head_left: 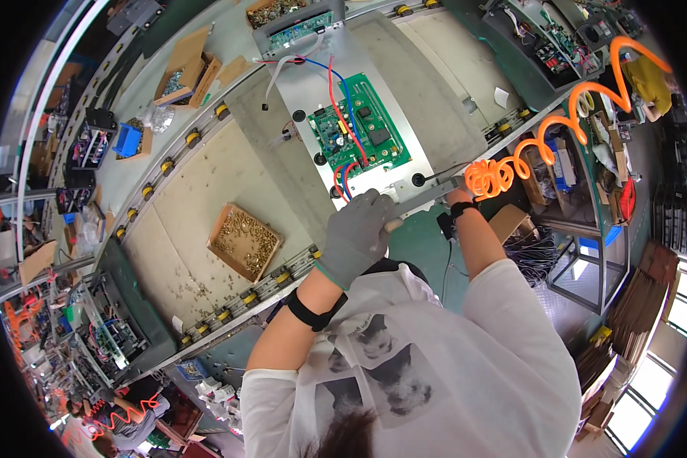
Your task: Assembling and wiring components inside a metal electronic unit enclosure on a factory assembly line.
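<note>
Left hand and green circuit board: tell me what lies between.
Red and blue wires over the silver metal plate, as the head view shows.

Left of the metal plate (pixel 359 55), a hand could cross the pale work surface (pixel 195 183) toward the cardboard box (pixel 220 227) (loose metal pieces (pixel 191 291) litter its near side). Red and blue wires (pixel 333 93) overhang the circuit board (pixel 370 95); rightward, an orange coiled hose (pixel 481 179) obstructs.

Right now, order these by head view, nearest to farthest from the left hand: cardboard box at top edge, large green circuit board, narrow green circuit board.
1. Large green circuit board, just ahead of the left hand.
2. Narrow green circuit board, at the silver plate's far end.
3. Cardboard box, beyond that, at the top edge.
</note>
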A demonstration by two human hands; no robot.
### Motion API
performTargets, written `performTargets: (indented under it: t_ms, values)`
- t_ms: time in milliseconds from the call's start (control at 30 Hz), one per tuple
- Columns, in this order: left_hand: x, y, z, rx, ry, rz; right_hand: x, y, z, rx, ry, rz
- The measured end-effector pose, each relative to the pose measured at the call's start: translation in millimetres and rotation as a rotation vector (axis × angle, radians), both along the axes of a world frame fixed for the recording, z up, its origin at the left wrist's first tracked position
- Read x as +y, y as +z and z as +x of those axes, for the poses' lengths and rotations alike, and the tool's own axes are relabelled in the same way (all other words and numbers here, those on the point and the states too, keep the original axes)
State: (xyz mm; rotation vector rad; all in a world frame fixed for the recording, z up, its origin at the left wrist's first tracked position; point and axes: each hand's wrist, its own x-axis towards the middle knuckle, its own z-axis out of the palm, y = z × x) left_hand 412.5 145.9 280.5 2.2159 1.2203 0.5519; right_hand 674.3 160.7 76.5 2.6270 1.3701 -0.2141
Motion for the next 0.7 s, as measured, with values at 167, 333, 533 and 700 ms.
performTargets:
  t_ms: [167,333,533,700]
  values:
    - [1,1,4,-0.052,-0.014,0.011,-24,-13,2,0.554,-0.251,0.49]
    - [1,3,-3,-0.004,-0.065,0.004,-8,73,-11,1.903,-0.398,0.894]
    - [4,-1,-4,0.004,-0.105,0.043,15,184,-20,1.686,-0.011,0.645]
    - [5,-10,-4,-0.124,-0.114,0.13,28,236,-42,1.374,0.306,0.271]
